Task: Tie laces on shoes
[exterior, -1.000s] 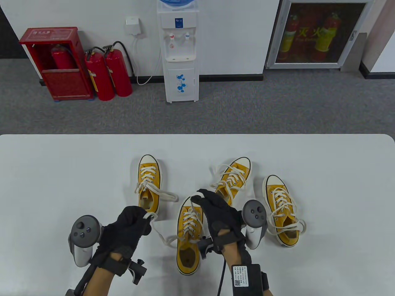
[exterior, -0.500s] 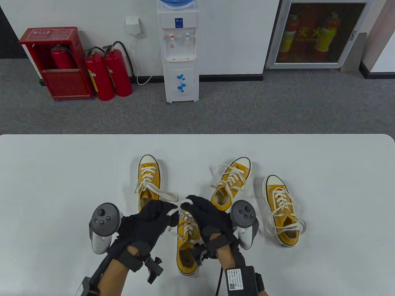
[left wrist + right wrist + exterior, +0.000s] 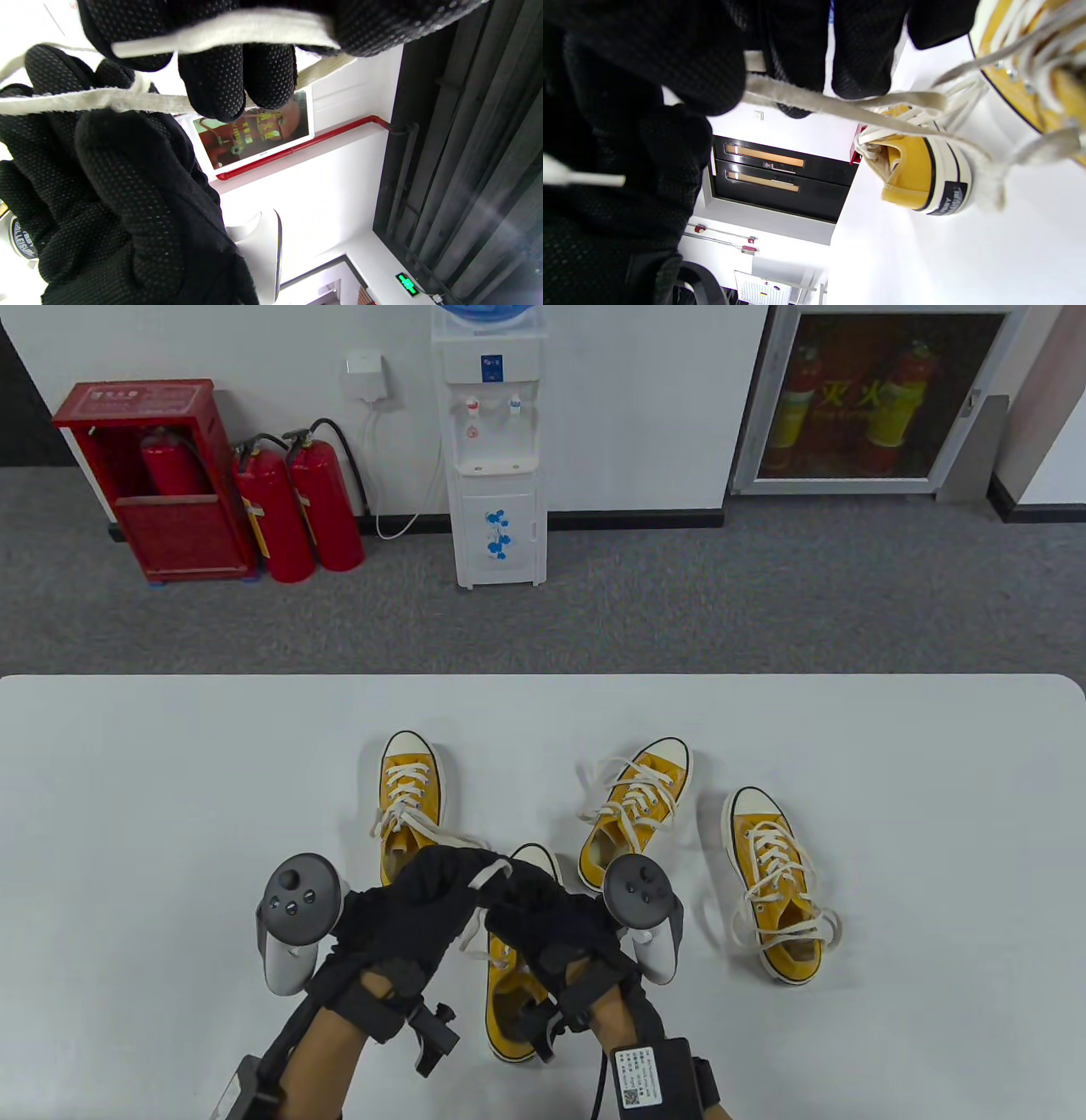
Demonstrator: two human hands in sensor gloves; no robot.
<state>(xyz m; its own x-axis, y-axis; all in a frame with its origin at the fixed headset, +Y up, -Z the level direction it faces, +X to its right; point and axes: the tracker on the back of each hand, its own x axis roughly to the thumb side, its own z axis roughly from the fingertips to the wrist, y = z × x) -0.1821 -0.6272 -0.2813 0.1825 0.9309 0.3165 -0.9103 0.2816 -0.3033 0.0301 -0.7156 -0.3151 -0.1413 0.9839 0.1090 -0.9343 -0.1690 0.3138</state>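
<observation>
Bright even light, soft shadows, blurred close-ups

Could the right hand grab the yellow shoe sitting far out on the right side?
Probably not right now. The right hand is busy holding a white lace with the left hand. The bare table between it and the yellow canvas shoe leaves the way free.

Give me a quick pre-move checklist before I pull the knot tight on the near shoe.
1. Left hand grips lace: ok.
2. Right hand holds a lace strand: ok.
3. Hands meet over the near shoe: ok.
4. Strands crossed into a knot: cannot tell, gloves cover it.
5. Near shoe flat on the table: ok.
6. Far-left shoe clear of the working lace: cannot tell.
</observation>
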